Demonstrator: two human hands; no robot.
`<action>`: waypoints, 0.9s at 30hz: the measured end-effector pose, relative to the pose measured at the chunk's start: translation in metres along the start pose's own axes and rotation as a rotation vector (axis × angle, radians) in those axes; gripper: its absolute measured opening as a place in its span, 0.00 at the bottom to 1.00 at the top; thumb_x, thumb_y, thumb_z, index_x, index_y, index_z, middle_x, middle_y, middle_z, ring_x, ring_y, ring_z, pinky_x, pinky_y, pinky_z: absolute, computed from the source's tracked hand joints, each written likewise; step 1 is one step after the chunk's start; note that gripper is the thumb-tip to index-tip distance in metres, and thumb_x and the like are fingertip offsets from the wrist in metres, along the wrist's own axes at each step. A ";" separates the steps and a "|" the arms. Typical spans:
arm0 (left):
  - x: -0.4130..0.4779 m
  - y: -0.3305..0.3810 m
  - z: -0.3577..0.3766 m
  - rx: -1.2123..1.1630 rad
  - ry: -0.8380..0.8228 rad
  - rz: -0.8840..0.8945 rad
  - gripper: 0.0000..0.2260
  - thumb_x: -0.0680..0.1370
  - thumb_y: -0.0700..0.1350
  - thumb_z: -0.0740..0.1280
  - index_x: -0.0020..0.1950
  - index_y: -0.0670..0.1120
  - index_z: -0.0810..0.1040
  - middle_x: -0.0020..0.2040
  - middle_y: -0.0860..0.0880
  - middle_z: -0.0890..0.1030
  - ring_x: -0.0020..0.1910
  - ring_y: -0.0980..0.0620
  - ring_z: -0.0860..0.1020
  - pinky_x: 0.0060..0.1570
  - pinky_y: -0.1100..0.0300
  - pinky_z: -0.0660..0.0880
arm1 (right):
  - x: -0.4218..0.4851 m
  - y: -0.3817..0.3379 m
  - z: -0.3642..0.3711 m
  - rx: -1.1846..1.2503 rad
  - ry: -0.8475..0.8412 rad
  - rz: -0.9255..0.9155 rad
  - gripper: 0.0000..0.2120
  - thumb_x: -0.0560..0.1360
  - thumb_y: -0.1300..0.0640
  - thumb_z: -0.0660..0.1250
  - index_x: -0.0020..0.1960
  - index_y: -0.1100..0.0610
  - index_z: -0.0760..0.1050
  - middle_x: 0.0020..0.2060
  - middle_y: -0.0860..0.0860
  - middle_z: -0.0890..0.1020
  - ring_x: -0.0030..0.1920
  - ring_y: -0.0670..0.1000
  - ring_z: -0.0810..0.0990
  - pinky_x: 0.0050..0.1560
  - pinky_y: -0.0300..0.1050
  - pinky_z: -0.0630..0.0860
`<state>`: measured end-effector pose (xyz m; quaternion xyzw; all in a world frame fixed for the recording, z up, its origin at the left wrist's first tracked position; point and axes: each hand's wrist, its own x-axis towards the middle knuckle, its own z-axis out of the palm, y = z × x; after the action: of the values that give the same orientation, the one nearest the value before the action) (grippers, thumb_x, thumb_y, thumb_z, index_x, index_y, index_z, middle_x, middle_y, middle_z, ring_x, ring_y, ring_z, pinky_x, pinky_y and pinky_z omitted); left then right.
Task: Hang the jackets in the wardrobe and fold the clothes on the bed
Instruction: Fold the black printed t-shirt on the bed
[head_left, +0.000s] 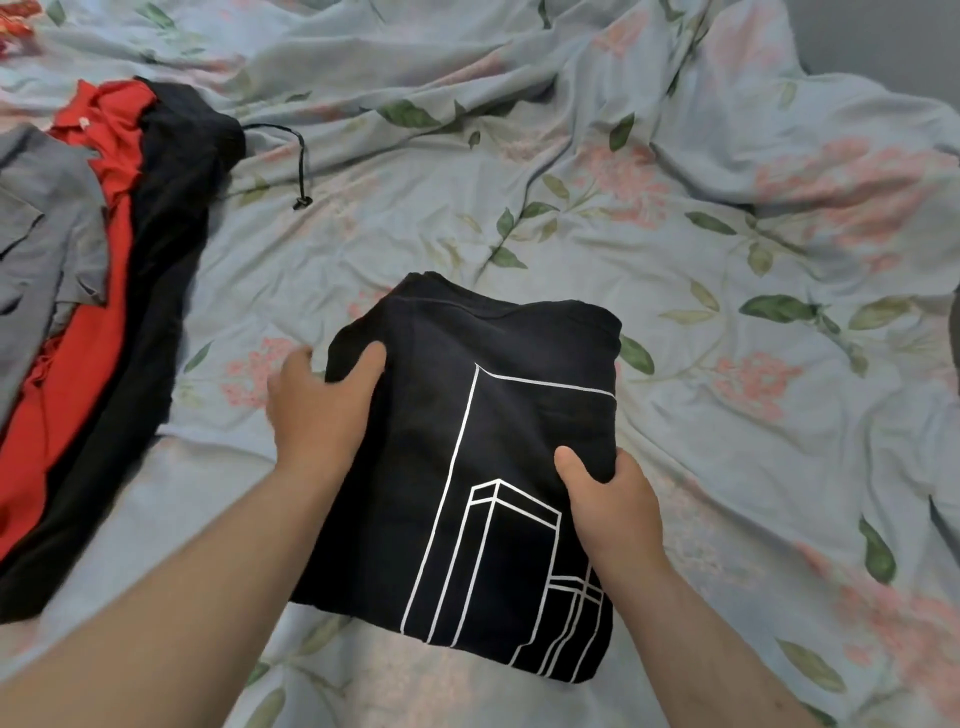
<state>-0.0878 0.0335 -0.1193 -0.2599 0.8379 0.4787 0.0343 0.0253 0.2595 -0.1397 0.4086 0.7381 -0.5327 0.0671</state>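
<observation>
Folding of the black shirt (467, 415) with the white line print looks almost finished: it is now a compact rectangle at the near part of the bed (675, 234), though I cannot tell if it rests on the sheet or is a little lifted. The left grip (322, 400) pinches its left edge with the thumb on top, and the right grip (608, 499) holds the right edge the same way, probably so the layers do not slide open. Well apart, at the left, lies a pile of clothes (171, 260), grey, red and black, apparently not yet folded.
</observation>
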 end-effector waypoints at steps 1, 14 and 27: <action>-0.010 -0.012 -0.009 -0.055 -0.051 -0.078 0.34 0.63 0.72 0.68 0.58 0.49 0.75 0.55 0.56 0.79 0.53 0.55 0.79 0.48 0.60 0.75 | 0.004 -0.002 -0.002 0.007 -0.020 0.028 0.14 0.69 0.40 0.69 0.49 0.47 0.79 0.42 0.42 0.84 0.44 0.46 0.83 0.44 0.47 0.79; -0.001 -0.031 -0.028 -0.011 -0.577 -0.217 0.25 0.66 0.58 0.79 0.58 0.50 0.80 0.49 0.53 0.86 0.45 0.51 0.86 0.43 0.55 0.79 | 0.023 -0.006 -0.027 0.269 -0.397 0.169 0.13 0.73 0.51 0.76 0.56 0.53 0.82 0.47 0.50 0.88 0.47 0.52 0.87 0.52 0.50 0.81; -0.088 -0.089 -0.062 -0.181 -0.858 -0.836 0.20 0.61 0.43 0.78 0.52 0.40 0.86 0.53 0.39 0.85 0.48 0.41 0.85 0.45 0.50 0.81 | -0.050 0.065 -0.061 0.307 -0.510 0.362 0.16 0.75 0.61 0.72 0.62 0.55 0.78 0.52 0.55 0.86 0.52 0.56 0.86 0.54 0.54 0.82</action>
<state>0.0419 -0.0183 -0.1283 -0.3531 0.5321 0.5561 0.5319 0.1227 0.2901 -0.1344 0.3918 0.5244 -0.7020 0.2805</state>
